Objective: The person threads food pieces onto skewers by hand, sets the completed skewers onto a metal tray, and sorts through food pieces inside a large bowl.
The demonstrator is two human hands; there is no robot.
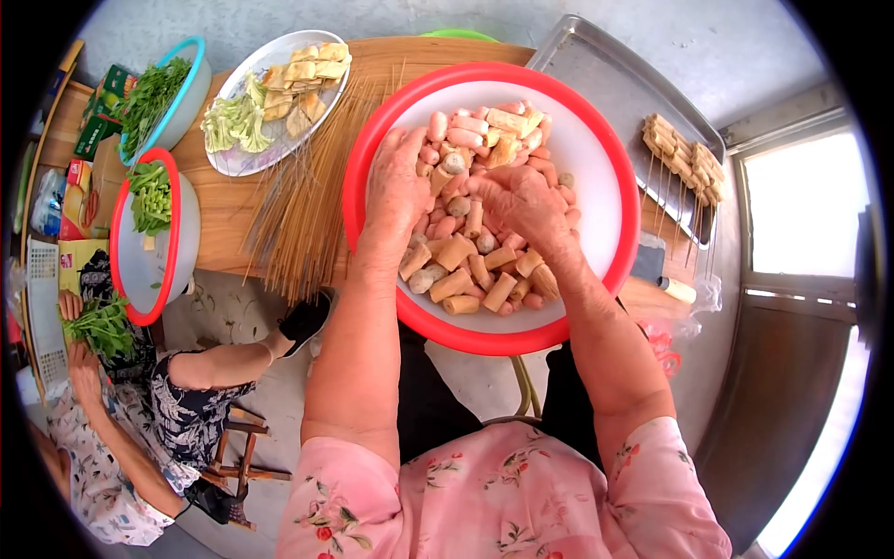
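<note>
A large white basin with a red rim point(610, 177) holds a heap of small pink sausages point(466, 137), brown tube-shaped rolls point(456, 252), greyish balls point(453, 163) and some yellowish folded pieces point(504, 149). My left hand point(399, 186) is at the heap's left side, its fingers bent in over the sausages; whatever they grip is hidden. Over the middle right of the heap, my right hand point(526, 200) has its fingers curled together, and what lies between them cannot be made out.
Thin bamboo skewers point(312, 186) lie left of the basin, beside an oval plate point(223, 163) of cut pieces. At right, a metal tray point(596, 74) bears filled skewers point(684, 154). Left stand a red-rimmed bowl point(186, 224) and a blue bowl point(194, 93) of greens. A seated person point(112, 419) handles leafy greens point(102, 326).
</note>
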